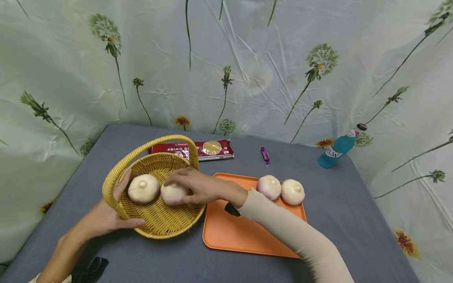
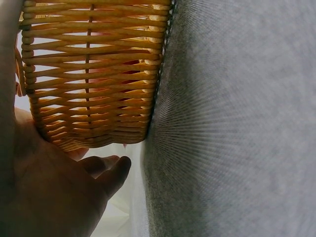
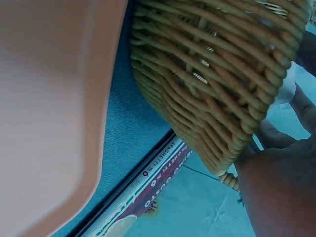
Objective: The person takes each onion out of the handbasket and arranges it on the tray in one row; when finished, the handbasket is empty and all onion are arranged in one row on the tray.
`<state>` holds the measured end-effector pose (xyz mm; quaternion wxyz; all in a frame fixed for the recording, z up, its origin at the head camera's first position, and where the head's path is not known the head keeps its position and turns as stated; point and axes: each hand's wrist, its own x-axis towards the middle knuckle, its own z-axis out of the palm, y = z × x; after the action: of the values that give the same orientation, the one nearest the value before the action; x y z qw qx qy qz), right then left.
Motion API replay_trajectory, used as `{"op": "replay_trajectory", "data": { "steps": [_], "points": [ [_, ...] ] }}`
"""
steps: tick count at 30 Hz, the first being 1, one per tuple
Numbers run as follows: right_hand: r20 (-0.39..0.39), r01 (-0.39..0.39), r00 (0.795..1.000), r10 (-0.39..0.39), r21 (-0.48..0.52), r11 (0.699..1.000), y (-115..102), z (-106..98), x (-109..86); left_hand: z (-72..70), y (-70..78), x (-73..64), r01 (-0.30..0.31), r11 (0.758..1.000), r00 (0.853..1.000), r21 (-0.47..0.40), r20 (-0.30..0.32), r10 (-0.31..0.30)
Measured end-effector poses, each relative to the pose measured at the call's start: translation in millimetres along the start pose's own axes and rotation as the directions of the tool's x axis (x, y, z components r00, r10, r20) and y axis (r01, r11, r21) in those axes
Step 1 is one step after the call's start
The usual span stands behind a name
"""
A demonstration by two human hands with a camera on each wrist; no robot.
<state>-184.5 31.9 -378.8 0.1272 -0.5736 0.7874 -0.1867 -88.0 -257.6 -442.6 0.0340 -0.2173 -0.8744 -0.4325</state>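
Observation:
A yellow wicker basket (image 1: 162,220) with an arched handle stands on the left part of the table. My left hand (image 1: 106,214) holds its left side, thumb at the near rim and fingers by the foot of the handle; the left wrist view shows the palm close against the woven wall (image 2: 94,84). Inside the basket, my right hand (image 1: 198,186) grips a round white turnip (image 1: 172,194) with a purplish tint, fingers over its top. Beside it in the basket lies another turnip (image 1: 143,188). In the right wrist view the basket wall hides most of the held turnip.
An orange tray (image 1: 240,236) lies right of the basket, under my right forearm, with two more turnips (image 1: 269,187) at its far right. Behind are a red spaghetti pack (image 1: 212,149) and a purple wrapped candy (image 1: 264,156). A blue bottle (image 1: 339,146) stands at the back right.

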Motion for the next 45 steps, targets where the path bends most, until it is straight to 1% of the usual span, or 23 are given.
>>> {"op": "replay_trajectory", "data": {
  "steps": [8, 13, 17, 21, 25, 28, 34, 40, 45],
  "points": [
    [-0.037, 0.013, 0.999, -0.012, 0.015, 1.0, -4.9, -3.8, -5.7, -1.3, 0.6, 0.3, 0.0, 1.0, 1.0, -0.001, -0.01, 0.0],
    [-0.046, 0.016, 0.999, -0.014, 0.043, 0.999, -8.1, -7.2, -12.1, -2.2, 1.7, 0.3, 0.008, 1.0, 1.0, -0.008, 0.0, -0.008],
    [-0.075, 0.023, 0.997, -0.019, 0.054, 0.998, -7.9, -7.3, -16.8, -2.3, 1.0, 0.5, 0.007, 1.0, 1.0, -0.018, 0.006, -0.007],
    [-0.102, 0.025, 0.995, -0.019, 0.057, 0.998, -6.8, -6.7, -21.4, -1.9, -0.6, 0.6, 0.002, 1.0, 1.0, -0.021, -0.001, -0.002],
    [-0.119, 0.026, 0.993, -0.017, 0.079, 0.996, -6.9, -8.3, -28.3, -1.3, -1.8, 0.5, 0.005, 1.0, 1.0, -0.023, -0.004, -0.006],
    [-0.137, 0.016, 0.991, -0.003, 0.097, 0.995, -7.1, -10.0, -34.0, -1.2, -1.7, 0.4, 0.009, 1.0, 1.0, -0.02, -0.006, -0.009],
    [-0.161, -0.008, 0.987, 0.027, 0.117, 0.993, -8.0, -12.0, -44.6, -0.4, -0.4, -1.0, -0.002, 1.0, 1.0, -0.002, -0.01, 0.002],
    [-0.183, 0.005, 0.983, 0.023, 0.147, 0.989, -11.4, -16.4, -55.2, 0.9, 0.0, -2.0, 0.019, 1.0, 1.0, -0.021, 0.002, -0.019],
    [-0.224, 0.011, 0.974, 0.022, 0.146, 0.989, -11.4, -19.7, -64.7, 0.3, 0.0, -1.0, 0.002, 1.0, 1.0, -0.012, -0.01, -0.002]
  ]
}}
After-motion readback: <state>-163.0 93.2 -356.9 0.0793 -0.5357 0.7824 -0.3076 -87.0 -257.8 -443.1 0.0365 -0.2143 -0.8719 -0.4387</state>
